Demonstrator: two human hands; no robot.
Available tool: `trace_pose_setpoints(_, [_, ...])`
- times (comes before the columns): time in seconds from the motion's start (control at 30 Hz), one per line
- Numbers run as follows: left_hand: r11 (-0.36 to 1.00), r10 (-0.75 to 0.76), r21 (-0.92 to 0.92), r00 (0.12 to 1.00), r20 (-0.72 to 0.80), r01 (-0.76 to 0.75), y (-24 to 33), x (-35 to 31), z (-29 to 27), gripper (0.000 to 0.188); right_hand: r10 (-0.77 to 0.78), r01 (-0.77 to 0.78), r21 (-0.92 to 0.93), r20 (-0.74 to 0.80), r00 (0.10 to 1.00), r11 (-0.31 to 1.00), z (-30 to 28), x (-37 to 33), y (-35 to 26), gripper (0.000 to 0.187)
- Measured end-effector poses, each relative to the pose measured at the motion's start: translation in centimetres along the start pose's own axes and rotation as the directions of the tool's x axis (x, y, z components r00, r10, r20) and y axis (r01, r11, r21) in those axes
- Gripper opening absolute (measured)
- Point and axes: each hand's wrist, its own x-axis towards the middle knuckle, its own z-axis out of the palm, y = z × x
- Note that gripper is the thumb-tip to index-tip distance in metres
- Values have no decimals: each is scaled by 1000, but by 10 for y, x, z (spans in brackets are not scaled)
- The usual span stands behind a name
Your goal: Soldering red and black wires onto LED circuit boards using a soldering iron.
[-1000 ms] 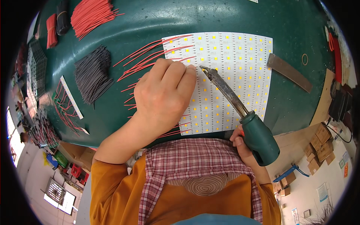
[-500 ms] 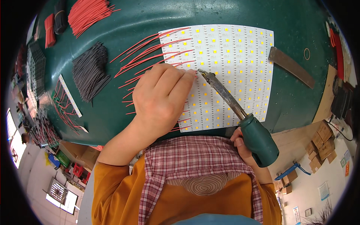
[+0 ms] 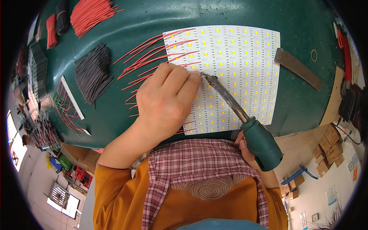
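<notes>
Now, starting from my left, the loose black wires (image 3: 92, 73) lie in a heap on the green bench (image 3: 245, 11), and the bundle of loose red wires (image 3: 90, 13) is behind them, both well apart from my work. Next comes the row of red wires (image 3: 153, 51) that already sit along the left edge of the white LED board (image 3: 234, 76), fanning out over the bench.

My left hand (image 3: 165, 99) rests on that edge, the fingers closed together and pinching down at the tips; I believe they press one red wire to its pad, but the wire end is hidden under my fingers. The tip of the soldering iron (image 3: 226, 97) touches the board just beside my fingertips. My right hand (image 3: 249, 153) is wrapped tight around its green handle.

I judge I am in the middle of soldering one joint. The next move calls for steady hands: lift the iron straight up, keep the wire unmoved until it sets, then go to the next free pad.
</notes>
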Motion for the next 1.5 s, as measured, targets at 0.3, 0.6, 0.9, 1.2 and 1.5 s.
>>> trace_pose_setpoints(0.3, [1000, 11, 3, 1000, 6, -11, -5, 0, 0, 31, 6, -7, 150, 9, 1000, 989, 3, -4, 4, 16])
trace_pose_setpoints(0.6, [993, -14, -119, 999, -47, 8, -13, 5, -1, 31, 91, -82, 302, -17, 996, 950, 8, -4, 3, 26])
trace_pose_setpoints(0.9, [994, -18, -107, 999, -30, 15, -5, -9, -1, 30, 138, -149, 166, 77, 987, 975, -5, 5, -16, 22])
trace_pose_setpoints(1.2, [999, 15, -33, 999, -50, -17, -7, -9, 3, 31, 77, -82, 91, 58, 995, 992, -3, 11, -17, 16])
trace_pose_setpoints(1.5, [998, 50, 42, 998, -41, -48, -8, -7, 5, 32, -7, 16, 69, -135, 991, 997, 12, 4, -4, 17])
